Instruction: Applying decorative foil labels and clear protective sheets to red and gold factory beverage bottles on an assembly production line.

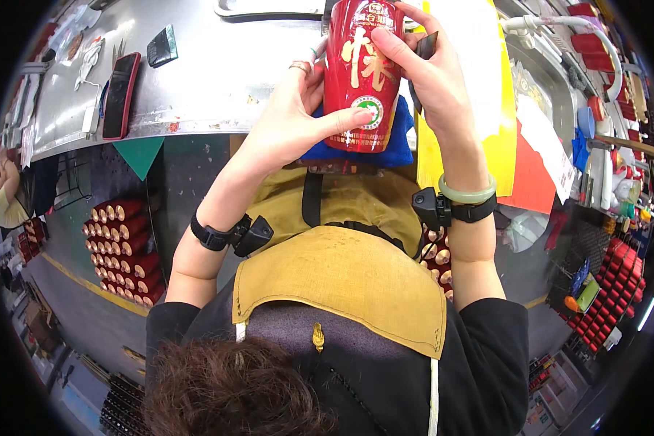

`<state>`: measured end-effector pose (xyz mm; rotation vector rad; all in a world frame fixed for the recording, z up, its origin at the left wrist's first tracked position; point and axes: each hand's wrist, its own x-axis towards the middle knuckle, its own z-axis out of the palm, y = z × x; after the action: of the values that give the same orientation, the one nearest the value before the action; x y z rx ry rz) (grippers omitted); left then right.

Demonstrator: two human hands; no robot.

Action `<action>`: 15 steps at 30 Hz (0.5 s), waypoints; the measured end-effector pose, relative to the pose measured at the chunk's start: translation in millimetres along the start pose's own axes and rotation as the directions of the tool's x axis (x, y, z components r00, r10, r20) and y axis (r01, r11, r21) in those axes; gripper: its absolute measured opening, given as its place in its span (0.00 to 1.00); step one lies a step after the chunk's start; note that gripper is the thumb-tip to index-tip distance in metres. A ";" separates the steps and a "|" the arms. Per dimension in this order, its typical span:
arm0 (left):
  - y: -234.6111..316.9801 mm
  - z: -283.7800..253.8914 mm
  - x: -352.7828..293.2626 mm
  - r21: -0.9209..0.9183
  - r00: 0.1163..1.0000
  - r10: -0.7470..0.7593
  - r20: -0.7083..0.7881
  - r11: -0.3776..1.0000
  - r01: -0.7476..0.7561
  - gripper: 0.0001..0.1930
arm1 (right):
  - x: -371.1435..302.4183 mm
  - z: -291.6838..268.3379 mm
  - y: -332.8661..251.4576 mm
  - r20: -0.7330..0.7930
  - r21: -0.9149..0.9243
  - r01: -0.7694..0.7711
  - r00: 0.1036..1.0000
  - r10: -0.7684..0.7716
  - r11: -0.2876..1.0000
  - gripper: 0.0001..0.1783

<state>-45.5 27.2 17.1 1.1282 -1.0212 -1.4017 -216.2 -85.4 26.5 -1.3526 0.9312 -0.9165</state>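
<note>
A glossy red bottle with gold characters stands between my two hands over the table's near edge; its top is cut off by the frame. My left hand is round its left side, the thumb lying across the front at the round green-and-white emblem. Higher up on the right, my right hand grips the bottle with its thumb on the gold lettering. A thin black flat piece is tucked among the right fingers; its kind is unclear. Under the bottle lies a blue cloth.
On the metal table lie a red-edged phone and a dark pouch-like piece. Yellow and red sheets hang at the right. Stacks of red bottles stand below on the left and at the far right.
</note>
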 end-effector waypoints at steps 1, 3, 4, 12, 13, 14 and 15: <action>0.3 0.0 0.4 0.000 1.000 0.001 0.001 1.000 -0.001 0.52 | 0.2 -0.2 0.2 -0.001 0.000 0.001 1.000 -0.001 1.000 0.42; 0.6 -0.2 1.0 -0.045 0.999 -0.043 0.005 0.998 0.043 0.56 | -0.5 -0.2 0.2 -0.007 0.022 -0.001 1.000 0.001 1.000 0.42; 0.5 -0.2 1.2 -0.045 0.999 -0.042 0.004 0.998 0.042 0.56 | -0.4 -0.2 0.8 -0.007 0.022 0.000 1.000 0.000 1.000 0.42; 2.8 1.9 0.6 -0.083 0.999 -0.023 0.024 0.996 0.025 0.53 | -4.8 -0.5 -1.8 -0.015 -0.017 -0.016 1.000 0.016 1.000 0.42; 2.9 2.1 0.5 -0.083 0.999 -0.024 0.024 0.996 0.026 0.53 | -5.1 -1.6 -0.5 -0.010 -0.023 -0.011 1.000 0.011 1.000 0.42; 2.8 2.4 0.5 -0.081 1.000 -0.022 0.021 0.996 0.023 0.52 | -5.4 -2.8 -1.4 -0.011 -0.023 -0.012 1.000 0.012 1.000 0.42; 2.6 2.8 0.6 -0.079 1.000 -0.020 0.019 0.997 0.021 0.52 | -6.3 -4.2 -3.6 -0.010 -0.059 -0.037 0.999 0.037 0.998 0.41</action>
<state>-47.8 26.3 20.2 1.0720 -0.9607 -1.4589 -222.4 -81.2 30.2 -1.3775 0.9939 -0.8737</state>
